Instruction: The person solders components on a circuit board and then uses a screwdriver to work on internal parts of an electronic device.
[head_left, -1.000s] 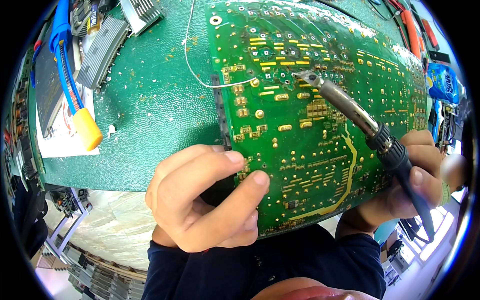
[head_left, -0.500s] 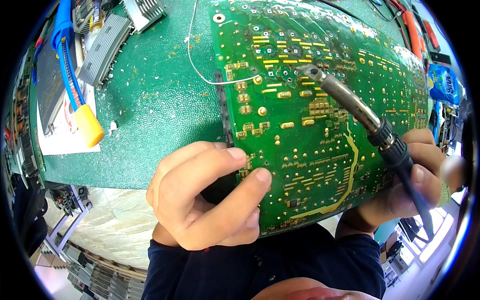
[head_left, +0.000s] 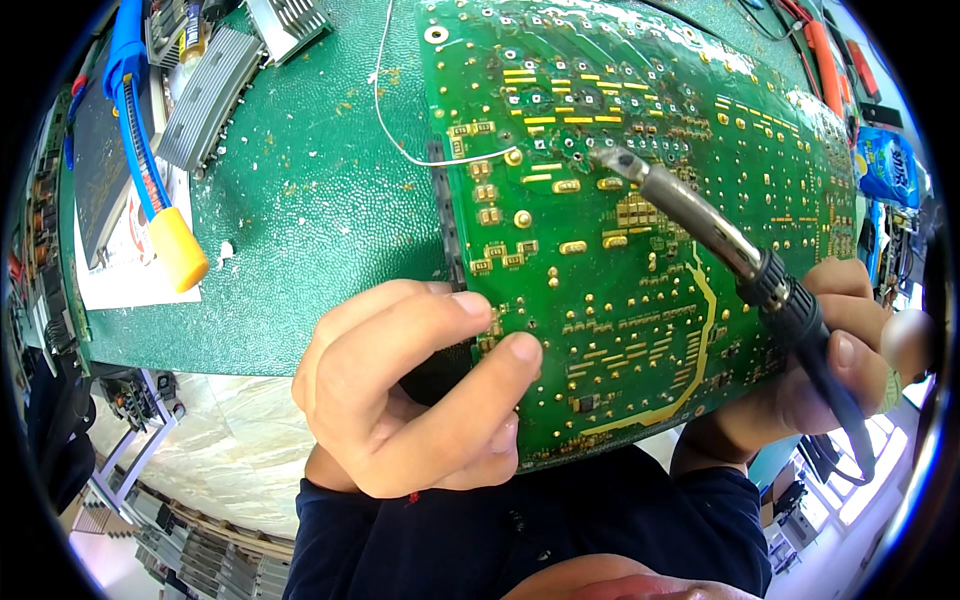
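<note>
A large green circuit board [head_left: 610,280] is tilted up in front of me, its face covered with gold solder points and pads. My left hand [head_left: 410,390] grips its lower left edge, with finger and thumb tips on the face. At the right edge, my right hand [head_left: 845,335] is closed around the black handle of a soldering iron [head_left: 700,215], partly hidden behind it. The iron's tip lies over a row of holes in the upper middle of the board; contact cannot be made out. A thin pale wire [head_left: 383,120] curves down to a solder point near the left edge.
Finned metal heat sinks [head_left: 210,100] lie at the upper left of the green table mat [head_left: 300,230]. Near them is a blue tool with a yellow end [head_left: 178,250]. A blue packet [head_left: 888,168] and red-handled tools [head_left: 826,70] sit at the right.
The soldering iron's tip has shifted slightly down the board towards me, and its cable bends further out. The pale wire has moved only a little. My left hand keeps its hold.
</note>
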